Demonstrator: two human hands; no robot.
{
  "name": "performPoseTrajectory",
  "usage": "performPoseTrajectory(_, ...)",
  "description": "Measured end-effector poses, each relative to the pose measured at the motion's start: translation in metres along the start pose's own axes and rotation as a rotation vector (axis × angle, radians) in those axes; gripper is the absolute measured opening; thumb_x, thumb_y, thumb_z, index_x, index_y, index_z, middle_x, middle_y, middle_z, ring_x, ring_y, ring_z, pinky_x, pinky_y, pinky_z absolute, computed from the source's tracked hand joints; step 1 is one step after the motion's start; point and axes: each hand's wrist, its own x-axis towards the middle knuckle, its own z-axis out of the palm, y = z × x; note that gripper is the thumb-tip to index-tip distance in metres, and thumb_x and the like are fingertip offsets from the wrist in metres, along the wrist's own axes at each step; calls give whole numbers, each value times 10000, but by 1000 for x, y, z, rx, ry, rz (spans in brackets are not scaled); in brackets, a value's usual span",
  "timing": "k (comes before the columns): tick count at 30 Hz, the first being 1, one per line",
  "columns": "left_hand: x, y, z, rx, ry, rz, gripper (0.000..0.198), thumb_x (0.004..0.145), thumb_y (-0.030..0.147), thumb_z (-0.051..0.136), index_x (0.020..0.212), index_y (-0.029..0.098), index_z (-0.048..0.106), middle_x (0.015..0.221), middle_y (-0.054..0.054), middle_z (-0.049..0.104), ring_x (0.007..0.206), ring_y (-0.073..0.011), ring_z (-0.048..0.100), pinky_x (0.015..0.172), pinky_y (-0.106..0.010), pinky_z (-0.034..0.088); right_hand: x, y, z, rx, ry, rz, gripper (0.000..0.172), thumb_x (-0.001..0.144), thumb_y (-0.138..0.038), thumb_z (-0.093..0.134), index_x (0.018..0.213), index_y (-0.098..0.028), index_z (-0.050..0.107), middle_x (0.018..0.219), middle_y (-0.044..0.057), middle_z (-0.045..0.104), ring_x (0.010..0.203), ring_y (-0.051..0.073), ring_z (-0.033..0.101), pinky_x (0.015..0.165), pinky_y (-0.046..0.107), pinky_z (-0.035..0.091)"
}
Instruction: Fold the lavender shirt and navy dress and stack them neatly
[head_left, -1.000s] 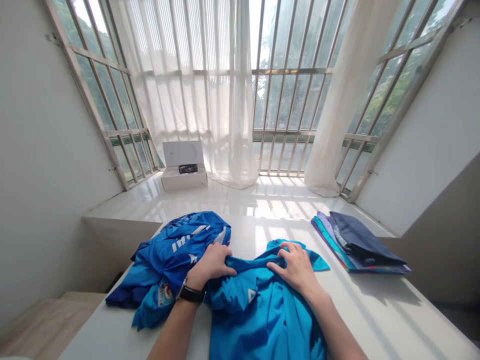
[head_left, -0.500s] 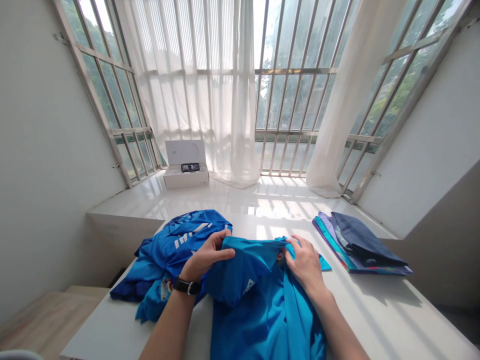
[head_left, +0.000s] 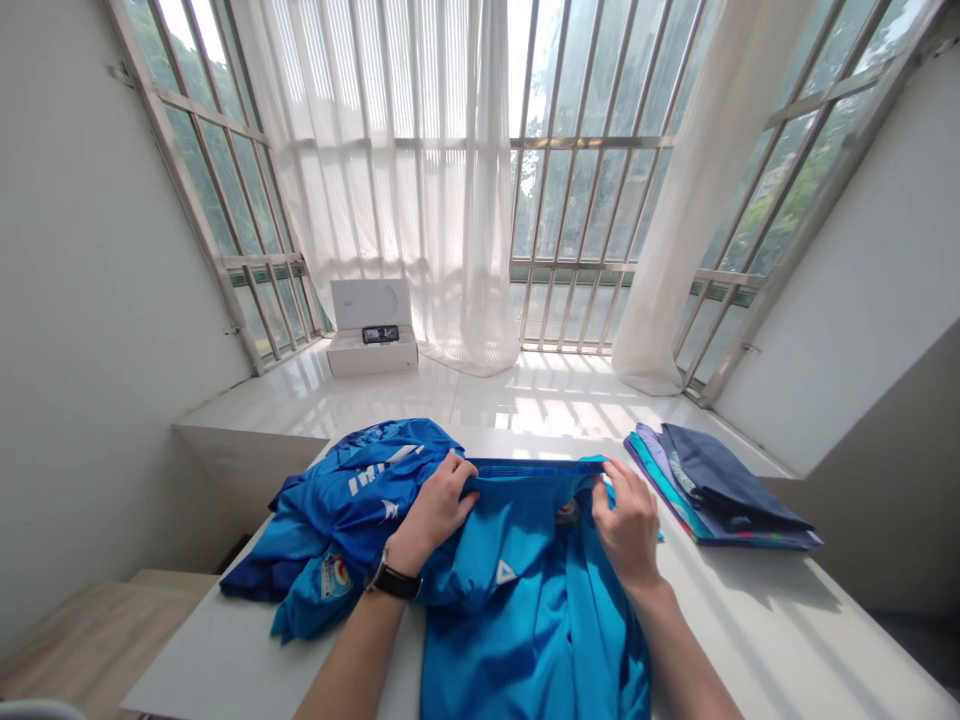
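Left hand: we pinch the dark blue edge of the light blue shirt (head_left: 517, 650) between fingers and thumb, with our left hand (head_left: 431, 515) at lower center-left of the frame. A black watch (head_left: 391, 580) sits on that wrist.

Right hand: our right hand (head_left: 630, 525) pinches the other end of the same edge, fingers curled, at lower center-right.

Between the hands: we pull the dark blue edge (head_left: 529, 467) taut in a straight line across the frame.

Shirt: it hangs from our hands and runs down to the bottom of the frame, on the counter (head_left: 780, 640). It has a small white triangle mark (head_left: 506, 572).

Beside the left hand: a crumpled blue jersey (head_left: 337, 520) lies touching the shirt, at lower left.

Right of the hands: a folded clothes stack (head_left: 720, 490) lies near our right hand.

Beyond the counter: a white box (head_left: 371, 358) stands open on the tiled ledge (head_left: 540, 400), below sheer curtains (head_left: 397, 180).
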Motion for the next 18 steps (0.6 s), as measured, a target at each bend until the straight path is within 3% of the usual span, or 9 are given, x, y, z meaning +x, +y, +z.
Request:
performPoseTrajectory(5, 1, 1, 5, 14, 148, -4, 171, 834, 93, 563, 950, 219, 557, 1247, -103, 537, 889, -214, 642, 790, -355, 536, 2, 1, -2, 113, 122, -7, 260, 980, -371, 551, 1066, -188, 713, 1069, 139, 758, 998, 318, 682, 912, 499, 526)
performPoseTrajectory(9, 2, -3, 13, -138, 177, -62, 268, 813, 155, 615, 1059, 220, 531, 1278, -119, 566, 997, -250, 641, 836, -381, 539, 5, -2, -5, 213, 161, 21, 196, 960, -357, 599, 981, -196, 708, 934, 94, 743, 931, 273, 677, 869, 440, 541)
performPoseTrajectory(11, 0, -5, 17, -212, 61, -144, 515, 777, 207, 683, 1256, 212, 493, 1296, -132, 587, 926, -233, 656, 820, -376, 542, 5, -6, -6, 241, 178, 53, 182, 951, -362, 612, 965, -200, 694, 920, 84, 726, 914, 261, 672, 857, 426, 540)
performPoseTrajectory(13, -2, -4, 20, -223, -130, -220, 698, 751, 253, 729, 1387, 192, 448, 1238, -127, 644, 794, -203, 653, 763, -353, 534, 5, -10, -6, 267, 213, 115, 187, 937, -375, 630, 986, -201, 679, 928, 79, 710, 898, 253, 669, 849, 422, 538)
performPoseTrajectory(14, -3, -3, 20, -197, -226, -234, 679, 746, 266, 736, 1373, 182, 490, 1164, -112, 681, 768, -203, 650, 741, -340, 520, 5, -12, -6, 279, 231, 155, 209, 931, -380, 638, 1030, -200, 672, 933, 76, 701, 892, 250, 667, 846, 423, 537)
performPoseTrajectory(16, -5, 0, 20, -103, -358, -216, 444, 755, 270, 721, 1182, 176, 644, 992, -79, 724, 790, -226, 654, 719, -322, 482, 5, -14, -6, 291, 240, 211, 276, 936, -380, 628, 1142, -197, 653, 943, 72, 686, 886, 246, 660, 844, 429, 534)
performPoseTrajectory(18, -5, 1, 19, -10, -394, -184, 193, 771, 265, 692, 946, 184, 703, 899, -70, 728, 837, -250, 659, 709, -315, 444, 6, -14, -7, 304, 188, 177, 286, 961, -361, 584, 1187, -200, 654, 973, 79, 682, 920, 249, 654, 870, 445, 529)
